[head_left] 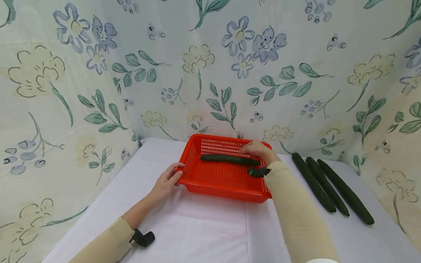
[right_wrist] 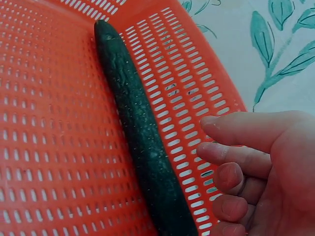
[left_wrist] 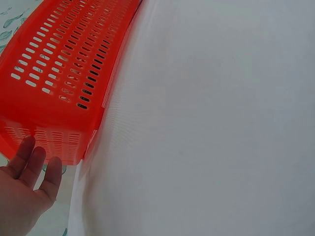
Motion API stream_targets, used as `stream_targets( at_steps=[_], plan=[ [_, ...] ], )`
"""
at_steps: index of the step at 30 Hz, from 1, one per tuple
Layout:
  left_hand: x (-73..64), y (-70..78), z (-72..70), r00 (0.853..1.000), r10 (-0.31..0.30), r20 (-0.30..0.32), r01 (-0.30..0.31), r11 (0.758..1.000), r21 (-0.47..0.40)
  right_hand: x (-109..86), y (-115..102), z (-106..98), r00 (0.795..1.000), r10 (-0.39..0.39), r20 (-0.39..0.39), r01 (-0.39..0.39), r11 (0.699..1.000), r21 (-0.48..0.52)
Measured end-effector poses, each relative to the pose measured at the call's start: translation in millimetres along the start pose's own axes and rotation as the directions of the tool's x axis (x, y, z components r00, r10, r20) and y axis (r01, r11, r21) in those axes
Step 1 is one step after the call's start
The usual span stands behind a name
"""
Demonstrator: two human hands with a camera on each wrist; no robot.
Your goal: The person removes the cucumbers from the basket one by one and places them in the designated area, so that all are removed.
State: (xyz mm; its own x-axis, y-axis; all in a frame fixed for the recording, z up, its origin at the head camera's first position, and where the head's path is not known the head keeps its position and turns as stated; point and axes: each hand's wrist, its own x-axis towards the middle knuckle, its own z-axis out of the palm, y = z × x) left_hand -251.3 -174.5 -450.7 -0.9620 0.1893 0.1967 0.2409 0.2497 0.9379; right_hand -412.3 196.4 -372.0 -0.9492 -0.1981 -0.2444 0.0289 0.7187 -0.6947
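a cucumber [head_left: 229,159] lies in the red basket [head_left: 197,174] along its far wall. the right hand [head_left: 257,150] hovers just beside it, fingers loosely curled, holding nothing. the left hand [head_left: 167,180] rests flat-fingered against the basket's left side.

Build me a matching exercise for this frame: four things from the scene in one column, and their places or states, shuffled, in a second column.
Things:
1. red perforated plastic basket
2. dark green cucumber in the basket
3. three dark green cucumbers
4. left hand

Places or states:
A. side by side on the white cloth, right of the basket
B. fingers straight against the basket's left wall
C. lying along the far inner wall, beside the right hand
D. on the white cloth, between the two hands

Pairs: 1-D, 2-C, 3-A, 4-B
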Motion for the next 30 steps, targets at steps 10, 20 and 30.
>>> stream_targets(
  at_steps=[10, 20, 30],
  plan=[
    [-0.8, 0.0, 1.6, 1.000, -0.011, -0.002, 0.011, 1.000, 0.008, 5.4, 9.9, 12.6, 0.997, 0.075, -0.002, -0.075, 0.997, 0.019],
    [0.2, 1.0, 1.8, 1.000, -0.015, -0.014, 0.015, 1.000, 0.005, 11.8, 12.2, 15.9, 0.997, 0.076, -0.024, -0.076, 0.997, -0.023],
    [-0.2, 1.7, 1.0, 1.000, -0.016, -0.001, 0.016, 1.000, -0.003, 14.2, 17.7, 20.2, 1.000, -0.003, 0.007, 0.004, 0.999, -0.048]
  ],
)
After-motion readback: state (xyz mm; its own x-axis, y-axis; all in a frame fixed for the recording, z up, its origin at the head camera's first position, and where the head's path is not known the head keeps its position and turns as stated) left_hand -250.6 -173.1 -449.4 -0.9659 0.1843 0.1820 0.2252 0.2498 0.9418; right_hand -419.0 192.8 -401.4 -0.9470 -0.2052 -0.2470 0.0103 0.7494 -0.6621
